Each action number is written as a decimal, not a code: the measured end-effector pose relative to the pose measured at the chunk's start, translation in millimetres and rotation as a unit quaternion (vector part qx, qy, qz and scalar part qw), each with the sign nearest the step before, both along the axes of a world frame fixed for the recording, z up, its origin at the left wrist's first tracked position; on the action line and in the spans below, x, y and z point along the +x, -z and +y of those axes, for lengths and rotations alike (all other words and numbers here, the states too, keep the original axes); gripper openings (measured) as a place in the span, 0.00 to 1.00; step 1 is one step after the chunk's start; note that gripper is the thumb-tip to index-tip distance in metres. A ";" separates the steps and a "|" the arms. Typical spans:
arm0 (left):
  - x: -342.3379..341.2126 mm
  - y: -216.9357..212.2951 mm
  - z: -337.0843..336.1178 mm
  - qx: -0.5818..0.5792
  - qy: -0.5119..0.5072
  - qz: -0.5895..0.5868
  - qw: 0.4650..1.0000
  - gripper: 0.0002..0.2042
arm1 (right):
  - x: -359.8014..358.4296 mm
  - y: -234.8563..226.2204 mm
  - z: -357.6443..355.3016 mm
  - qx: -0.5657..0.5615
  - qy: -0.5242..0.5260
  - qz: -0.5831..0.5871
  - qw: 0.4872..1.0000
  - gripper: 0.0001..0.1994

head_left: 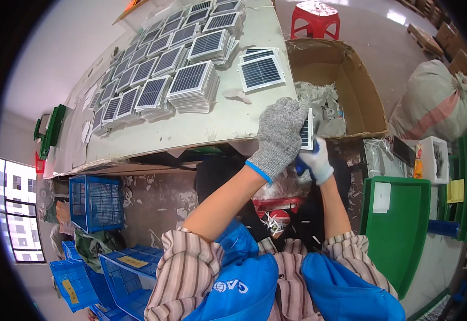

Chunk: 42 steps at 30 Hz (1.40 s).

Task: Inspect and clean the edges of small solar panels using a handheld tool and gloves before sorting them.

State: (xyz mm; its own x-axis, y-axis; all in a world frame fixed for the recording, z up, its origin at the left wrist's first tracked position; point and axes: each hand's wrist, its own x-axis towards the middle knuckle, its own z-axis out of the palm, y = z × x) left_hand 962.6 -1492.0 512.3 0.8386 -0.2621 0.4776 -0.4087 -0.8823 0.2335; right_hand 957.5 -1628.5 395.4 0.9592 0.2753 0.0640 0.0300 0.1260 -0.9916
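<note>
A grey knitted glove with a blue cuff covers my left hand (280, 131), which is closed around a small solar panel (307, 130) held on edge near the table's front corner. My right hand (318, 160), in a white glove with blue at the fingers, is curled just below the panel's lower end. Whatever it may grip is blurred and hidden. Beyond my left hand, a few loose solar panels (262, 73) lie overlapping on the table (228, 125). Many stacks of similar panels (192, 80) cover the table to the left.
An open cardboard box (364, 88) with pale scraps (324, 104) adjoins the table's right edge. A red stool (316, 20) stands behind it. To my right are a green tray (399, 230) and a stuffed sack (431, 101). Blue baskets (97, 204) sit at lower left.
</note>
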 end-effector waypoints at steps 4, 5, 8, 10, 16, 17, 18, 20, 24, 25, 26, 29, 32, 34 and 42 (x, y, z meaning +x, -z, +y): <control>5.2 2.3 -3.4 0.029 -0.012 -0.005 0.999 0.16 | -59.3 -1.9 11.4 -0.152 -0.174 -0.137 0.963 0.09; 6.8 1.8 -5.9 0.034 -0.045 -0.020 0.998 0.15 | -63.9 9.3 14.4 -0.061 -0.045 -0.065 0.995 0.13; 4.9 5.3 -4.2 0.052 -0.074 -0.039 0.995 0.14 | -51.5 25.7 24.5 -0.145 0.250 -0.054 0.956 0.20; 6.2 6.1 -4.7 0.063 -0.074 -0.050 0.994 0.13 | -36.6 13.2 37.6 -0.179 0.302 -0.136 0.926 0.20; 9.6 3.4 -6.4 0.082 -0.056 -0.057 0.993 0.14 | 72.5 48.1 49.0 -0.105 0.279 -0.171 0.939 0.21; 12.0 -2.9 -13.2 0.069 -0.025 -0.013 0.997 0.15 | 88.7 74.6 37.9 -0.014 0.206 -0.082 0.975 0.19; 12.4 -4.8 -18.2 0.057 0.004 0.034 0.998 0.17 | 93.8 91.7 29.1 0.077 0.126 0.010 0.989 0.17; 10.6 -3.4 -3.4 0.028 -0.009 0.030 0.999 0.18 | 79.1 58.9 39.5 -0.070 0.292 -0.006 0.954 0.18; 3.5 12.2 4.6 -0.088 -0.047 -0.073 0.992 0.20 | 19.5 -20.9 11.6 -0.061 0.290 -0.227 0.928 0.20; 2.7 10.9 5.0 -0.082 -0.031 -0.063 0.994 0.19 | 17.0 -40.6 -4.9 -0.092 0.190 -0.359 0.909 0.19; 6.5 14.6 5.5 -0.084 -0.023 -0.061 0.994 0.19 | 19.5 -44.2 -19.7 -0.197 0.157 -0.406 0.879 0.18; 38.7 4.3 23.7 -0.190 0.050 -0.114 0.974 0.24 | 8.7 -59.6 -46.8 -0.139 0.155 -0.304 0.930 0.11; 72.7 -20.2 55.7 0.060 -0.013 -0.142 0.988 0.38 | -17.4 -77.5 -87.8 -0.082 0.184 -0.013 0.979 0.05; 83.7 -35.9 59.5 0.106 -0.013 -0.025 0.994 0.38 | -19.2 -64.0 -127.2 0.064 0.188 0.136 0.971 0.04; 89.8 -52.1 80.4 0.190 0.017 0.016 0.981 0.15 | -74.6 -40.1 -291.7 0.000 0.190 0.311 0.931 0.12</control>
State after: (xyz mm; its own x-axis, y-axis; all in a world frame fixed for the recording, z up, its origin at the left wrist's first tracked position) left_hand 1052.4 -1411.6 564.3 0.8392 -0.4444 0.3135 -0.4372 -0.8941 -0.0973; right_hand 882.8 -1920.2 435.5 0.8384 -0.0917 -0.5373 -0.5083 0.2244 -0.8314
